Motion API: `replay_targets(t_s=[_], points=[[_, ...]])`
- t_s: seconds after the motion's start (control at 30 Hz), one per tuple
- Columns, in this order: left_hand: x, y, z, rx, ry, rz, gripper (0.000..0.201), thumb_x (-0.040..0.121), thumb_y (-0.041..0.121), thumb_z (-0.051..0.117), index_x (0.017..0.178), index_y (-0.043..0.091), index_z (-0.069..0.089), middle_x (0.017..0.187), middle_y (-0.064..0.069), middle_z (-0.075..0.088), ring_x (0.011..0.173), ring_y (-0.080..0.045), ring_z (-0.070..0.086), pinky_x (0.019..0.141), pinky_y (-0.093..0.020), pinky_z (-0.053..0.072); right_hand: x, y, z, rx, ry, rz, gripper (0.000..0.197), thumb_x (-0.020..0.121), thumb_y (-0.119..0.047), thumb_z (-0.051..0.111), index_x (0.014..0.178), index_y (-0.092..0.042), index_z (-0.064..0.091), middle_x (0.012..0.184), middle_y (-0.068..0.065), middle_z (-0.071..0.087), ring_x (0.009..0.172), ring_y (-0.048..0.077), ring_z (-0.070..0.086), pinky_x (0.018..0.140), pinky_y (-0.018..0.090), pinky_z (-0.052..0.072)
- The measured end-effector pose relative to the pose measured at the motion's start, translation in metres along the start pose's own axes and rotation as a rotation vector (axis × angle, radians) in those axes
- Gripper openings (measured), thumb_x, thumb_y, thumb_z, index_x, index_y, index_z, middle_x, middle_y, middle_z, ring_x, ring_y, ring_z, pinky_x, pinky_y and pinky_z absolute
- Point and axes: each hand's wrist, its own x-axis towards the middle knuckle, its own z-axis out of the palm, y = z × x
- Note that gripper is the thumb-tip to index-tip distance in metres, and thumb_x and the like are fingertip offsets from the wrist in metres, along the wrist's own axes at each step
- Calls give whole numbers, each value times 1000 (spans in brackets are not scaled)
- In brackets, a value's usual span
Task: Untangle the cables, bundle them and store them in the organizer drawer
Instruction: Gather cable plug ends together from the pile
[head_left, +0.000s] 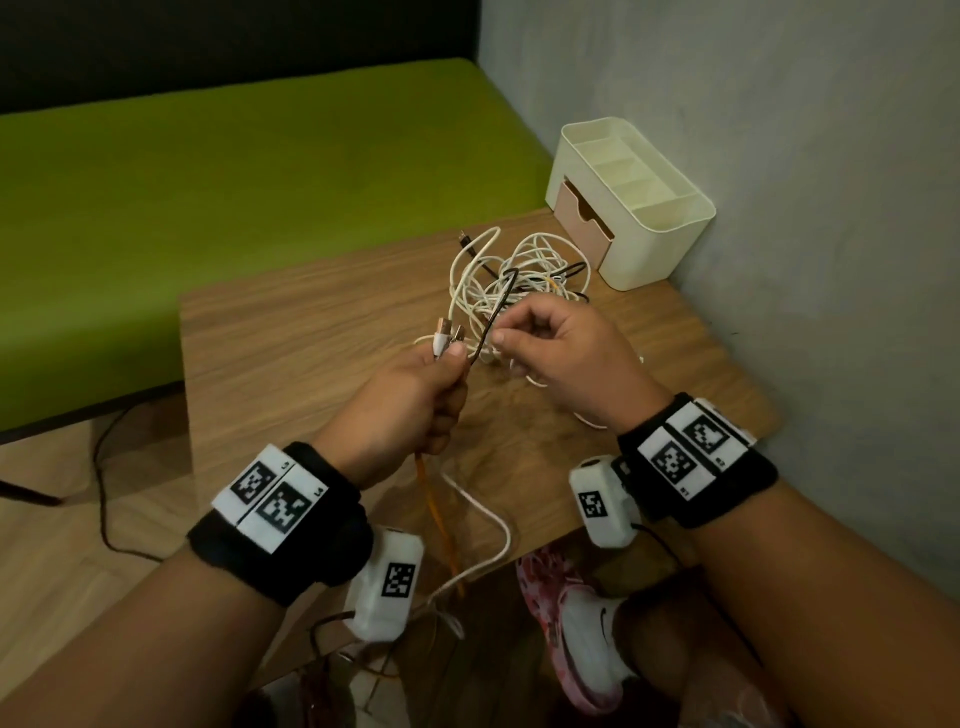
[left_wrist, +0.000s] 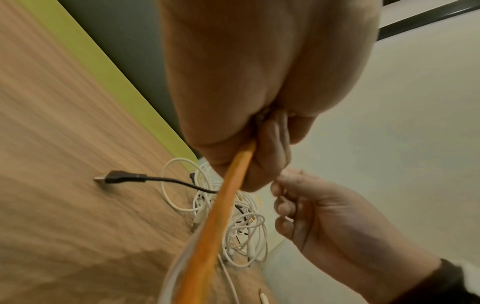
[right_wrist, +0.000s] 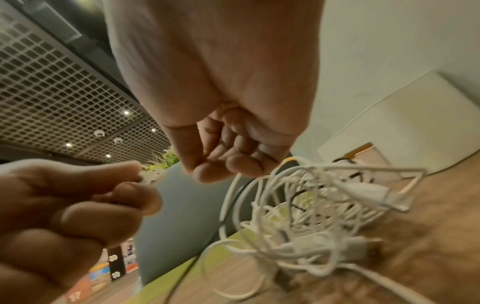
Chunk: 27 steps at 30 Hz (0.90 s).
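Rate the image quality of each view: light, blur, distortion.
Head view: dim, fairly sharp, table edges bowed. Left wrist view: orange cable blurred up close, wood grain smeared. Right wrist view: left hand soft and shadowed, white cable tangle blurry, ceiling grid warped.

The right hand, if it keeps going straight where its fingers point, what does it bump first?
Probably the thin black cable that the right hand is pinching, then the left hand beyond; depth is unclear.

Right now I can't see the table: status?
Left hand grips orange cable and plug ends. Right hand pinches black cable. Tangle unsorted. Drawer shut.
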Motion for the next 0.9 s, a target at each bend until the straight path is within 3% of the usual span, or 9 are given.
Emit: replay_targets(t_s=[0.1, 0.23, 0.4, 0.5, 0.53, 0.67, 0.77, 0.9], points=[[11, -2, 8, -31, 57, 17, 30, 107, 33, 32, 79, 22, 34, 55, 6, 25, 42, -6, 16, 39, -16, 18, 1, 18, -19, -205, 34, 144, 8, 88, -26, 71, 84, -20, 67, 73, -4, 66, 65, 11, 61, 62, 31, 51], [21, -8, 13, -12, 153, 46, 32, 107, 35, 34, 77, 22, 34, 54, 7, 27, 42, -7, 18, 40, -18, 18, 1, 38, -40, -355, 74, 339, 14, 88, -29, 70, 81, -18, 63, 75, -3, 66, 72, 17, 63, 64, 32, 52], [29, -14, 8, 41, 225, 44, 35, 106, 38, 36, 75, 23, 35, 56, 6, 27, 43, -8, 19, 41, -18, 19, -2, 40, -41, -764, -187, 552, 20, 85, -36, 69, 92, -18, 64, 94, 3, 66, 88, 22, 63, 71, 32, 50], [29, -14, 8, 47, 205, 53, 35, 106, 38, 36, 74, 23, 35, 57, 6, 26, 45, -9, 17, 41, -19, 18, -6, 43, -27, -833, -247, 446, 9, 87, -25, 67, 92, -18, 65, 101, 3, 65, 95, 22, 62, 77, 31, 48], [29, -14, 8, 54, 195, 59, 35, 106, 38, 35, 75, 22, 35, 57, 6, 25, 45, -9, 17, 41, -19, 19, -7, 44, -21, -800, -258, 375, 1, 88, -20, 64, 87, -19, 63, 100, 2, 66, 95, 22, 61, 79, 32, 48], [28, -12, 9, 62, 192, 86, 35, 107, 35, 35, 75, 21, 34, 58, 4, 23, 45, -8, 17, 41, -18, 19, -9, 41, -5, -621, -318, 222, 5, 84, -15, 68, 79, -16, 68, 85, -2, 66, 82, 14, 61, 77, 36, 53], [28, -10, 7, 60, 185, 92, 36, 106, 35, 35, 73, 21, 34, 58, 4, 22, 44, -7, 17, 41, -17, 19, -7, 32, -13, -659, -318, 256, 3, 86, -23, 70, 86, -20, 71, 92, -4, 66, 84, 12, 60, 76, 33, 53], [25, -10, 0, 86, 181, 110, 37, 106, 37, 36, 72, 22, 33, 58, 5, 25, 46, -8, 18, 40, -19, 21, 0, 36, -48, -752, -183, 436, 12, 89, -34, 68, 88, -22, 69, 92, -2, 66, 85, 15, 61, 76, 34, 52]])
